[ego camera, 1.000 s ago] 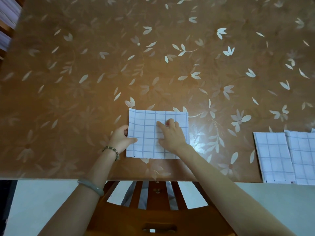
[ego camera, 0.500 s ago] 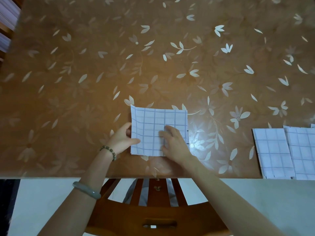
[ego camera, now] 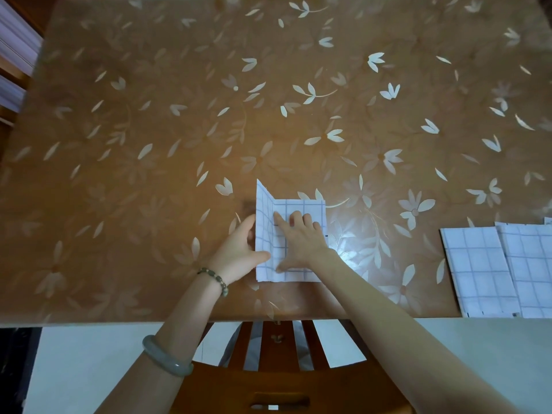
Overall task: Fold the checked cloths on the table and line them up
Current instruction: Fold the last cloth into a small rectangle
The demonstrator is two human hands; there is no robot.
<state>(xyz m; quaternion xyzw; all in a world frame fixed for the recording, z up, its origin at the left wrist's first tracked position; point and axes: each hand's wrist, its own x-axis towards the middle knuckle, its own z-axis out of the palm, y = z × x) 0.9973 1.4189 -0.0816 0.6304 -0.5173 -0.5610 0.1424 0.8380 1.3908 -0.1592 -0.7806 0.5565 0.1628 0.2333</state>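
A white checked cloth [ego camera: 304, 209] lies near the front edge of the brown flowered table [ego camera: 149, 144]. Its left part stands up off the table as a flap. My left hand [ego camera: 239, 249] grips that flap, thumb on the cloth's front face, fingers behind it. My right hand [ego camera: 298, 234] presses flat on the middle of the cloth with straight, spread fingers. At the right, two folded checked cloths [ego camera: 478, 270] [ego camera: 531, 264] lie side by side by the front edge.
A wooden chair back [ego camera: 277, 392] stands under the table's front edge, below my arms. White shelving [ego camera: 15, 55] shows at the far left. The corner of another cloth [ego camera: 548, 221] peeks in at the right edge.
My left hand has lifted the cloth's left part up and toward the right, making a standing flap. My right hand slid to the fold line and holds the cloth down.
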